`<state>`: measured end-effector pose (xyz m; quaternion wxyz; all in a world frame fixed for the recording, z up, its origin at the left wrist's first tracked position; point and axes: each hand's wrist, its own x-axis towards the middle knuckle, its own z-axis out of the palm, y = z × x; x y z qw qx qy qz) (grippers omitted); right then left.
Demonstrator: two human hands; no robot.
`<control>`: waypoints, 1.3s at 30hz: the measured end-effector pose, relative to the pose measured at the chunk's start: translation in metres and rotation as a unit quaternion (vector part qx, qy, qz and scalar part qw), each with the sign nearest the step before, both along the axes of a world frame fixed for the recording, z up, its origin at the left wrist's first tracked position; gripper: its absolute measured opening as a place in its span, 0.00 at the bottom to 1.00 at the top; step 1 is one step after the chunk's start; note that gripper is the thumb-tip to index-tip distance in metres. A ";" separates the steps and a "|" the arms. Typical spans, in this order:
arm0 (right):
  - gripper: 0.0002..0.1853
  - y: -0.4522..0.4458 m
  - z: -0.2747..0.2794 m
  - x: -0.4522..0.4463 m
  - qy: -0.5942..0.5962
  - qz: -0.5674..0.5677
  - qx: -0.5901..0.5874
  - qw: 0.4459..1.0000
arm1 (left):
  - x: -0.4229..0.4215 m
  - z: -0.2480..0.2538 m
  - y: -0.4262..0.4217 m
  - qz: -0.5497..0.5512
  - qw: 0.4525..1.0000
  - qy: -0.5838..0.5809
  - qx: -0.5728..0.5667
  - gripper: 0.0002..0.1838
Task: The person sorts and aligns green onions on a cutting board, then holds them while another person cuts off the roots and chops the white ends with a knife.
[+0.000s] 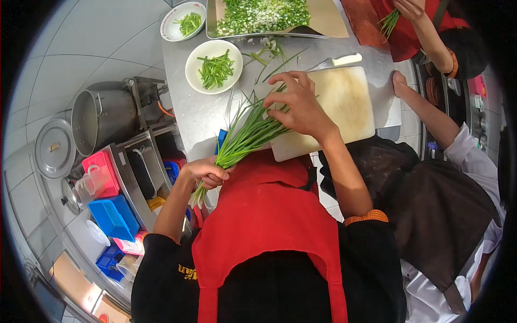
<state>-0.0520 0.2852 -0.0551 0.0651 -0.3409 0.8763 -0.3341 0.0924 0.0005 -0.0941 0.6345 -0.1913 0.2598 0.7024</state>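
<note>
My left hand (pixel 207 172) is closed around a bunch of green onions (pixel 250 137), close to the pale root ends, which hang below the fist. The long green leaves slant up and right over the table's near edge. Above the leaf tips is my right hand (pixel 301 105), its fingers curved and apart; whether it touches the leaves I cannot tell. Partly beneath that hand lies a white cutting board (pixel 344 102) with brownish stains. A knife with a white handle (pixel 347 60) rests along the board's far edge.
On the metal table (pixel 180 116) stand a white bowl of cut greens (pixel 188 67), a second bowl (pixel 164 29) farther back, and a tray of chopped green onions (pixel 323 27). Loose scraps lie nearby. People stand at the right, one hand (pixel 412 8) holding greens. A large pot (pixel 110 116) stands left.
</note>
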 end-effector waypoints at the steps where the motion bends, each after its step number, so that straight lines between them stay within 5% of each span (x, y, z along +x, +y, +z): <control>1: 0.08 0.000 -0.001 0.000 0.008 0.005 -0.014 1.000 | 0.000 0.001 0.000 0.000 1.000 0.000 0.002 0.18; 15: 0.07 -0.019 -0.004 0.000 0.088 -0.067 -0.033 0.993 | -0.002 0.008 0.006 0.053 0.998 0.005 0.045 0.14; 17: 0.05 -0.015 -0.008 -0.024 0.068 -0.209 -0.099 0.971 | 0.004 0.003 0.002 0.054 0.997 -0.003 0.057 0.14; 21: 0.09 0.004 -0.032 -0.077 0.025 -0.199 -0.216 0.956 | 0.017 0.001 -0.003 0.083 0.993 0.000 0.079 0.13; 23: 0.17 0.011 -0.049 -0.092 0.141 -0.150 -0.143 0.968 | 0.021 0.003 -0.005 0.119 0.988 -0.005 0.096 0.14; 24: 0.21 0.018 -0.045 -0.088 0.090 -0.163 -0.116 0.976 | 0.022 0.010 -0.006 0.144 0.985 0.009 0.092 0.14; 26: 0.22 0.049 -0.068 -0.085 0.119 -0.221 -0.124 0.960 | 0.024 0.024 -0.011 0.186 0.979 0.030 0.079 0.15; 29: 0.30 0.120 -0.079 -0.056 0.093 -0.364 0.020 0.927 | 0.040 0.031 -0.026 0.251 0.963 0.058 0.074 0.16; 33: 0.49 0.179 -0.093 -0.017 -0.031 -0.444 0.185 0.876 | 0.052 0.031 -0.033 0.306 0.947 0.062 0.078 0.16; 35: 0.56 0.176 -0.080 -0.011 -0.149 -0.527 0.234 0.803 | 0.049 0.032 -0.031 0.317 0.943 0.061 0.074 0.15; 39: 0.58 0.184 -0.090 -0.014 -0.158 -0.513 0.214 0.816 | 0.027 0.034 -0.013 0.362 0.917 0.084 0.142 0.13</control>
